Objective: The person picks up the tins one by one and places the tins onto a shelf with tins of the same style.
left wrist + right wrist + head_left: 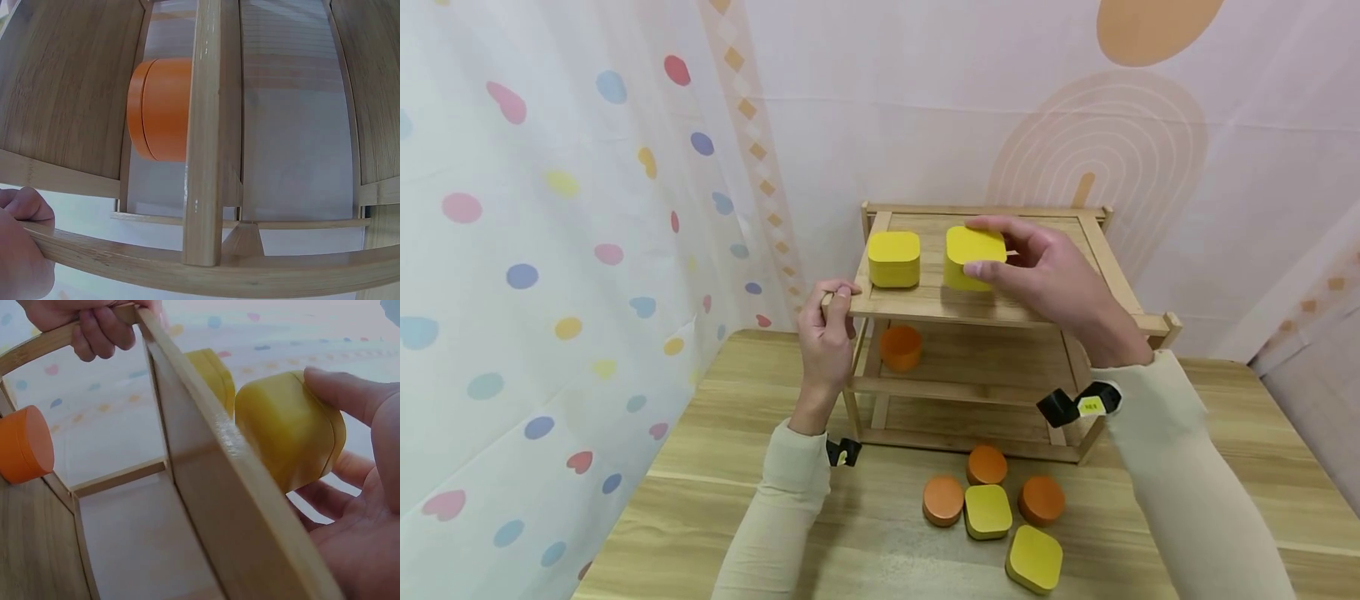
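My right hand point(1045, 271) holds a yellow rounded-square tin point(973, 254) between thumb and fingers at the top shelf of a wooden rack point(925, 310). Just left of it, a second yellow tin point(893, 260) sits on the same shelf. My left hand point(827, 329) grips the rack's left front corner, thumb on top; in the left wrist view its fingers point(25, 209) curl round the wooden rail. One level down, a round orange tin point(900, 347) stands near the left end. In the right wrist view the held yellow tin point(287, 428) shows beside the shelf's edge.
On the wooden table point(700, 500) in front of the rack lie several tins: round orange ones point(942, 500) and two yellow rounded-square ones point(1033, 558). A patterned curtain point(925, 100) hangs behind the rack and along the left.
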A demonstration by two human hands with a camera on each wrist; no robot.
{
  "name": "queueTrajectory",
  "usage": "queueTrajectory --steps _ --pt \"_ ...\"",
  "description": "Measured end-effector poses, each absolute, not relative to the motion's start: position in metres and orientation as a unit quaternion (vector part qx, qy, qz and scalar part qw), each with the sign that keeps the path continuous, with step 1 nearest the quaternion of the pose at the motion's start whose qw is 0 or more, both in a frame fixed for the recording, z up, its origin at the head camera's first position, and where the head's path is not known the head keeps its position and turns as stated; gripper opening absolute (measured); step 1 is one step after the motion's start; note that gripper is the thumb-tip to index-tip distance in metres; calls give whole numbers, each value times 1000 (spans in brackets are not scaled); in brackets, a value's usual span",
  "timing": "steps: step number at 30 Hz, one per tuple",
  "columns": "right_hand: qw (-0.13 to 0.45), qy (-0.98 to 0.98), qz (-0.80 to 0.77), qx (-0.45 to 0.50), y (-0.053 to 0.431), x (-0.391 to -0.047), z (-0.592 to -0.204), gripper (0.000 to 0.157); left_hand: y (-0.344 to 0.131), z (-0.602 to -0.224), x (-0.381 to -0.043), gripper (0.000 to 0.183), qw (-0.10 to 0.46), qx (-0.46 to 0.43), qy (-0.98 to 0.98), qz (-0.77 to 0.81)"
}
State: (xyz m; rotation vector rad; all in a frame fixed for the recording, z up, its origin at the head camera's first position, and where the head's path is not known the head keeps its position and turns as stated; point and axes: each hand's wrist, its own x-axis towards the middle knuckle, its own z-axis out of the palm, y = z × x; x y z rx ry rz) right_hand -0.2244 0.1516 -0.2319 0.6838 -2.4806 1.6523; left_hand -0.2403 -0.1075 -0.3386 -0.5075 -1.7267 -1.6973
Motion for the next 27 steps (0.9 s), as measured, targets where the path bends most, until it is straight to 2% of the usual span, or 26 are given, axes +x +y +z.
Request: queueTrajectory --steps 10,27 --pt "24 -828 527 191 142 -243 -236 50 -106 -339 -239 29 323 -194 -655 -656" --pt "-18 -850 492 189 131 -239 -237 52 -113 -322 -230 29 291 -159 -684 -649"
